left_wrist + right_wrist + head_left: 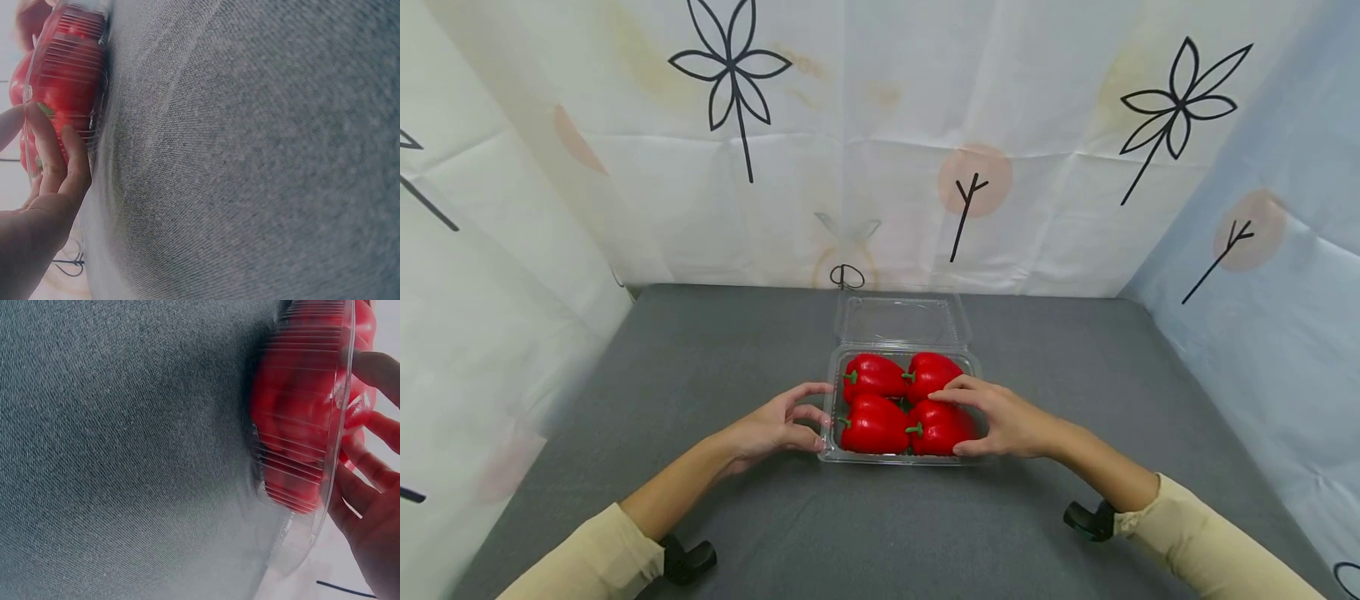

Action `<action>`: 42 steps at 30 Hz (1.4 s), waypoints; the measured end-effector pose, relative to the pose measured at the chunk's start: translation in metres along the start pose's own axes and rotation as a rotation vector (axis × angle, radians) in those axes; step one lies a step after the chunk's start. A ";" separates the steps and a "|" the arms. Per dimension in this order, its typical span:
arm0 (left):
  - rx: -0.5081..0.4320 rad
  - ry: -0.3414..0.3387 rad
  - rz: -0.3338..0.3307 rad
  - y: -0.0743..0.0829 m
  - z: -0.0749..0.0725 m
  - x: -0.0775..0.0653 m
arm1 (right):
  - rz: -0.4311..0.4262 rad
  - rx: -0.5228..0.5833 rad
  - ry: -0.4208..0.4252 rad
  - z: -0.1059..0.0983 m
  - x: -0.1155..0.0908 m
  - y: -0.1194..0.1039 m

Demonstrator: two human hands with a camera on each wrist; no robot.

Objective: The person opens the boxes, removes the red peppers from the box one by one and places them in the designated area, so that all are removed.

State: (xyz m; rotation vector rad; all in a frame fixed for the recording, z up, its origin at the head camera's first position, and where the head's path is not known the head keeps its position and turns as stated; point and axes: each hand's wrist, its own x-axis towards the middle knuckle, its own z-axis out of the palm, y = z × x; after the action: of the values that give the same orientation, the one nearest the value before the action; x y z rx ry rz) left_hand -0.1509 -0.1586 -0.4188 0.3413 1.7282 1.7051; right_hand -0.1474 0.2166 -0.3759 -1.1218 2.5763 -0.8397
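A clear plastic clamshell container [868, 459] sits on the grey cloth with several red bell peppers in two rows inside it. My left hand [775, 427] holds the container's left side, its fingers along the outer wall and the thumb by the front corner. In the left wrist view, those fingertips [70, 139] lie against the ribbed wall just under the rim. My right hand [1009, 421] reaches over the right rim and grips the front right bell pepper [942, 427], thumb in front and fingers behind. Behind it, the back right bell pepper [931, 371] is partly covered by the fingers.
The container's hinged lid [902, 321] lies folded back toward the rear wall. A grey cloth [737, 533] covers the table. Pale fabric [880, 167] printed with flowers hangs at the back and both sides. Dark straps [688, 562] sit at both wrists.
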 end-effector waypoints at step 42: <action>-0.005 -0.005 0.003 0.001 0.000 -0.001 | -0.056 0.067 0.145 -0.023 -0.003 -0.015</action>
State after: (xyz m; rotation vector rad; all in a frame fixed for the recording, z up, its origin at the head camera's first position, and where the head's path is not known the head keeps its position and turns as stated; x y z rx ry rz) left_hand -0.1505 -0.1592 -0.4178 0.3451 1.7204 1.7092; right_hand -0.1453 0.2206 -0.3486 -1.1588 2.6197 -1.0489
